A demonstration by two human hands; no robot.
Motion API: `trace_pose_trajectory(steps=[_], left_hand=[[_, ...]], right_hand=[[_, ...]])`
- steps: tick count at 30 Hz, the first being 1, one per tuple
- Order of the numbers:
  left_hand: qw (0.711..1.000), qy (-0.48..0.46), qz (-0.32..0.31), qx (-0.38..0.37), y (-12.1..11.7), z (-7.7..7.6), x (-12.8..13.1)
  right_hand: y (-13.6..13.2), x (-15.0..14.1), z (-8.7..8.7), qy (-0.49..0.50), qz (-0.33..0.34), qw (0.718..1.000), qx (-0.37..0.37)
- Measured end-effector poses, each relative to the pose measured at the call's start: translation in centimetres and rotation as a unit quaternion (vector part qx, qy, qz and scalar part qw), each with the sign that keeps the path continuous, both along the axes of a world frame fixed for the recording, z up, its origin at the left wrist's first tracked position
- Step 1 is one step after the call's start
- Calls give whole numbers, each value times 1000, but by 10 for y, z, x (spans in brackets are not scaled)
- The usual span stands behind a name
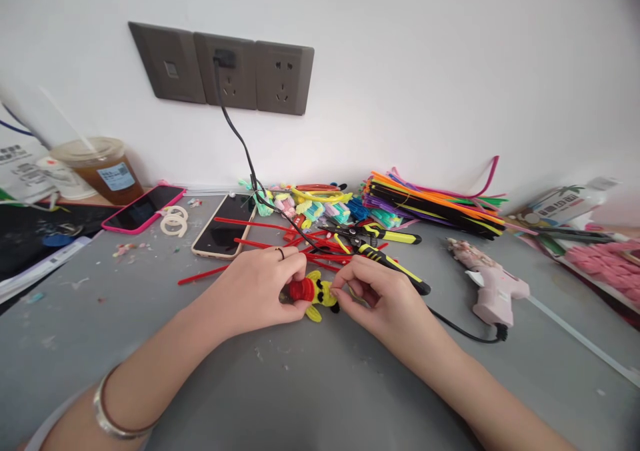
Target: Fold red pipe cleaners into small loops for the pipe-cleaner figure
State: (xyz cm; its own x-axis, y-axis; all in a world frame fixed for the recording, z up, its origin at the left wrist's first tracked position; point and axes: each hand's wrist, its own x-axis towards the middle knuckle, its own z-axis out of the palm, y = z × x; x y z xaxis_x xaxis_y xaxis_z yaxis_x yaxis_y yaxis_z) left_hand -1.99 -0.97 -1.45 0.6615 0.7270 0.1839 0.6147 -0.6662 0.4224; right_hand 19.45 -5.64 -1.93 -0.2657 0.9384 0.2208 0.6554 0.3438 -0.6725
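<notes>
A small pipe-cleaner figure (314,292), red and yellow with black spots, lies between my hands on the grey table (280,384). My left hand (260,291) is closed round its red end. My right hand (375,294) pinches its yellow end with thumb and fingers. Loose red pipe cleaners (260,226) lie just behind my hands. A ring sits on my left hand and a bracelet (107,411) on that wrist.
Yellow-handled pliers (385,254) and a pink glue gun (493,284) with a black cord lie to the right. A bundle of coloured pipe cleaners (435,204) sits at the wall. Two phones (225,224) (143,208), tape rings (174,221) and an iced drink (103,168) are at left.
</notes>
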Motion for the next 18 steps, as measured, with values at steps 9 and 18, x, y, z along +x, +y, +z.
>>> trace_pose_trajectory(steps=[9,18], left_hand=[[1000,5,9,0,0,2,-1],[1000,9,8,-5,0,2,-1]], right_hand=[[4,5,9,36,-29,999,-27],[4,7,6,14,4,999,-40]])
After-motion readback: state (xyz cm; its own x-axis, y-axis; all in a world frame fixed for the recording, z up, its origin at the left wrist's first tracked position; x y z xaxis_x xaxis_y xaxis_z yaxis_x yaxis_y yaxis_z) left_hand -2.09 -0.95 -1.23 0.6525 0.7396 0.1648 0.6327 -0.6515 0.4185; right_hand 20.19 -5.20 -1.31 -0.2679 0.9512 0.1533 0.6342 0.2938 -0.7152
